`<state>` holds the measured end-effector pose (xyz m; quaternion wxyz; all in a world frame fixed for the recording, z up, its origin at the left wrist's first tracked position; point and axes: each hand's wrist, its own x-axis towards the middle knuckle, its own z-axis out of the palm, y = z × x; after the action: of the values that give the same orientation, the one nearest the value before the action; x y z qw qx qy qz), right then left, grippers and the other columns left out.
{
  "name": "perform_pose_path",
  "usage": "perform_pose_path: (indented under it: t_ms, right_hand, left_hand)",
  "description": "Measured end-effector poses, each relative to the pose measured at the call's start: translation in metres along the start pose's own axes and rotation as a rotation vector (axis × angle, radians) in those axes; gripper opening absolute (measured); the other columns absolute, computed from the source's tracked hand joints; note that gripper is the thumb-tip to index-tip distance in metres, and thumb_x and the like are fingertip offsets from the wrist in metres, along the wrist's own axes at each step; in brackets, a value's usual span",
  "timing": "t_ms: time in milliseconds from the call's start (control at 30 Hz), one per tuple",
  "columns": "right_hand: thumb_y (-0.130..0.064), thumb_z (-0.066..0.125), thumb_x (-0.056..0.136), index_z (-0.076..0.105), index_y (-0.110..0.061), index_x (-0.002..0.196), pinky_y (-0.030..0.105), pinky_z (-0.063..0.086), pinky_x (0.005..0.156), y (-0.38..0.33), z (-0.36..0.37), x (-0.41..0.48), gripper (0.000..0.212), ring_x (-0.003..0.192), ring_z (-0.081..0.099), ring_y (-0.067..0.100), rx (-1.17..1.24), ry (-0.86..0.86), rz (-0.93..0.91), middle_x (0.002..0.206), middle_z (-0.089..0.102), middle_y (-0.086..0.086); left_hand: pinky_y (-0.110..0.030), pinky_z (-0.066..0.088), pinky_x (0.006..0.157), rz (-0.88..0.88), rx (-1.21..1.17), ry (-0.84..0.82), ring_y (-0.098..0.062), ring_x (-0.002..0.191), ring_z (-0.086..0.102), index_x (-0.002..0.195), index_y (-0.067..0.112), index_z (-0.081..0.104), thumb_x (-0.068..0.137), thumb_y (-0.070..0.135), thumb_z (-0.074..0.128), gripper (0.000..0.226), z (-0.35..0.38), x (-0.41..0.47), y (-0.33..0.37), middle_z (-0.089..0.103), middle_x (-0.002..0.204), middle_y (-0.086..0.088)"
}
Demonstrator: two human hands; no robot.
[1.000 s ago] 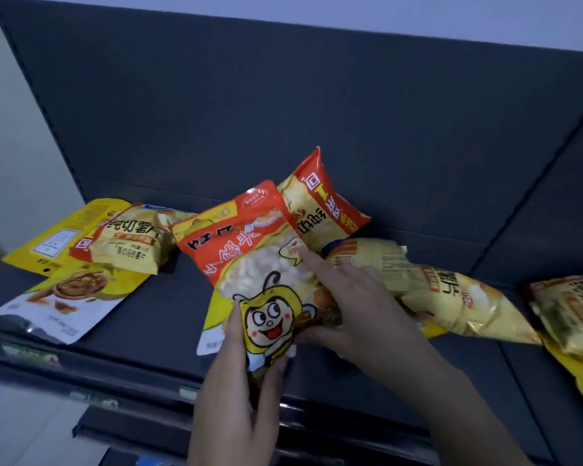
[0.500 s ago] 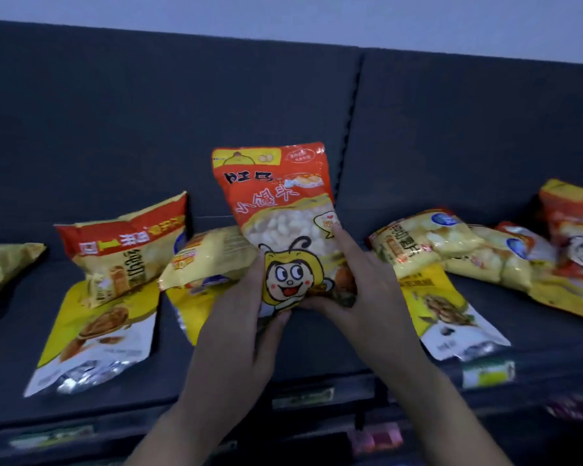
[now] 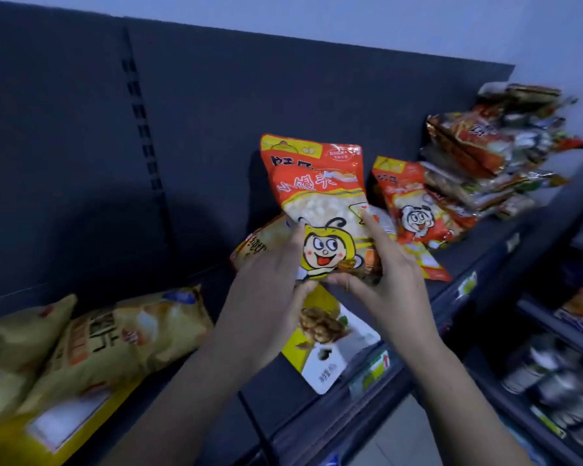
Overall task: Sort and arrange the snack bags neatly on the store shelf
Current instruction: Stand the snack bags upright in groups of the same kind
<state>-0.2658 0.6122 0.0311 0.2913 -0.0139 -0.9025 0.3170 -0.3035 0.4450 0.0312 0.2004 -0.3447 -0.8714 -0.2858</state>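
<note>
Up in front of the shelf [image 3: 276, 385] with the orange snack bag [image 3: 320, 200], clamped at its bottom end between both hands. Left hand [image 3: 266, 297] wrapped around the lower left corner, thumb pressed to the front beside the cartoon face. Right hand [image 3: 389, 284] gripping the lower right edge, thumb tucked along the bottom seam, forefinger stretched up the front. Held upright, top leaning a touch to the left, above the shelf board and before the dark back panel [image 3: 216, 112].

Bright orange-red across the top, with a yellow band at the upper left corner and white lettering beneath. Mid-bag, a clear window packed with small pale round pieces. Down at the bottom, a grinning yellow bee-like cartoon character.

Just to the right, a matching orange bag [image 3: 414, 210] propped on the shelf against a tall, untidy stack of packets [image 3: 485, 153]. Directly below the hands, a yellow-and-white pouch [image 3: 330, 351] lying flat near the shelf's front lip. Behind the left hand, a yellow bag [image 3: 260, 240], mostly hidden. Well off to the left, puffy yellow bags [image 3: 125, 338] lying in a loose overlapping heap.
</note>
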Motion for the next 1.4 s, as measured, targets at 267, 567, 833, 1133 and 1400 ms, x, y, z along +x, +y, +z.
perform_pose_path:
  t_ms: [267, 567, 833, 1133, 1400]
  right_hand:
    - [-0.047, 0.071, 0.063, 0.035, -0.023, 0.144, 0.025, 0.037, 0.085, 0.085, -0.035, 0.044, 0.092, 0.110, 0.053, 0.023, -0.117, 0.069, 0.121, 0.118, 0.060, 0.007]
    - [-0.041, 0.077, 0.066, 0.033, -0.025, 0.145, 0.036, 0.045, 0.089, 0.202, -0.069, 0.134, 0.091, 0.107, 0.055, 0.023, -0.132, 0.025, 0.046, 0.116, 0.060, 0.006]
    - [-0.033, 0.082, 0.065, 0.036, -0.025, 0.144, 0.041, 0.046, 0.093, 0.329, -0.101, 0.211, 0.092, 0.114, 0.054, 0.024, -0.143, -0.126, 0.022, 0.126, 0.056, 0.006]
    - [-0.018, 0.083, 0.065, 0.040, -0.016, 0.141, 0.029, 0.028, 0.105, 0.427, -0.095, 0.252, 0.088, 0.141, 0.026, 0.023, -0.167, -0.260, 0.081, 0.152, 0.028, 0.008]
    - [-0.006, 0.082, 0.066, 0.036, -0.006, 0.142, 0.038, 0.024, 0.112, 0.446, -0.079, 0.265, 0.089, 0.144, 0.016, 0.024, -0.277, -0.319, 0.103, 0.156, 0.020, 0.010]
  left_hand:
    - [-0.032, 0.037, 0.097, 0.141, -0.028, -0.123, -0.025, 0.116, 0.051, 0.148, 0.005, 0.021, 0.092, 0.023, 0.058, 0.070, 0.074, 0.085, 0.022, 0.053, 0.132, -0.007]
    - [-0.027, 0.036, 0.090, -0.003, -0.105, -0.116, -0.018, 0.119, 0.046, 0.150, 0.016, 0.011, 0.095, 0.025, 0.052, 0.069, 0.163, 0.188, 0.054, 0.045, 0.138, 0.001]
    - [-0.032, 0.040, 0.081, -0.164, -0.166, -0.207, -0.024, 0.106, 0.053, 0.150, 0.023, 0.000, 0.092, 0.021, 0.058, 0.082, 0.256, 0.276, 0.092, 0.054, 0.116, -0.004]
    - [-0.047, -0.001, 0.117, -0.064, 0.109, -0.272, -0.028, 0.147, 0.000, 0.148, 0.018, 0.024, 0.093, 0.043, 0.049, 0.066, 0.347, 0.326, 0.089, 0.005, 0.159, -0.011]
    - [-0.046, -0.004, 0.116, -0.100, 0.210, -0.456, -0.023, 0.146, 0.002, 0.148, 0.018, 0.017, 0.094, 0.046, 0.045, 0.067, 0.366, 0.342, 0.082, 0.007, 0.159, -0.009]
